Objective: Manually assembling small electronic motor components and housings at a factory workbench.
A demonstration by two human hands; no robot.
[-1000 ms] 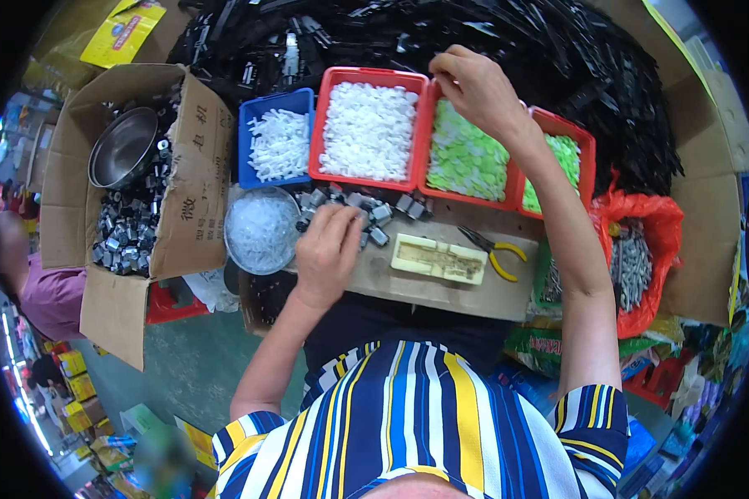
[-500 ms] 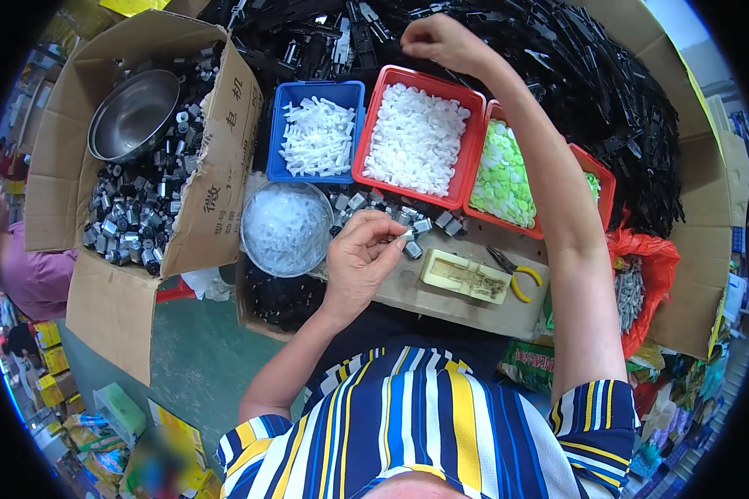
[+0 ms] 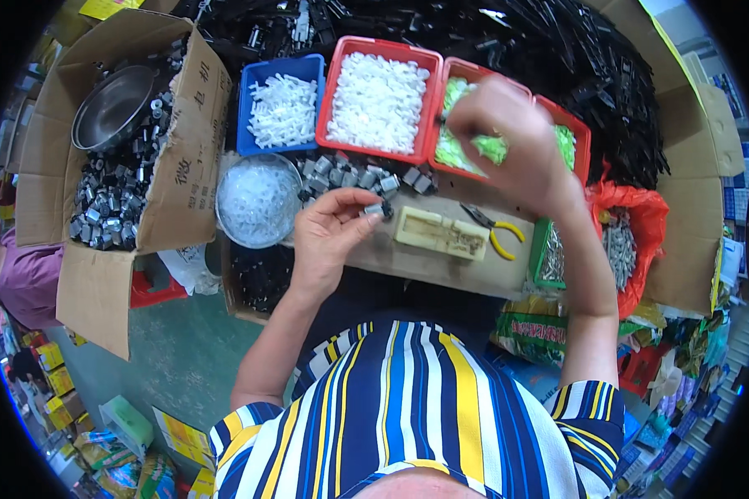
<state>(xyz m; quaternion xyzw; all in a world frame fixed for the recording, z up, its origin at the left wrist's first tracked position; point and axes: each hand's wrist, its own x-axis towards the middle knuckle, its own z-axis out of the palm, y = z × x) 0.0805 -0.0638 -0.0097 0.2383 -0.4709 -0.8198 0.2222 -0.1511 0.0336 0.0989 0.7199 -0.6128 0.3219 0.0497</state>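
Observation:
My left hand (image 3: 328, 237) is closed in a pinch on a small silver-and-black motor (image 3: 378, 210), just left of a cream block-shaped fixture (image 3: 441, 234). My right hand (image 3: 508, 133) is smeared by motion over the red bin of green pieces (image 3: 458, 155); its fingers and anything in them cannot be made out. Several loose motors (image 3: 349, 176) lie behind my left hand. A pair of pliers with yellow handles (image 3: 504, 237) rests right of the fixture.
A red bin of white parts (image 3: 380, 100), a blue bin of white parts (image 3: 283, 108) and a clear round tub (image 3: 260, 201) stand behind. Left is a carton (image 3: 191, 166) of motors with a metal bowl (image 3: 112, 108). Black parts (image 3: 558, 58) pile up at the back.
My right hand has come nearer, from the black pile to over the green pieces. My left hand has shifted slightly left, still pinching. The whole view has shifted a little.

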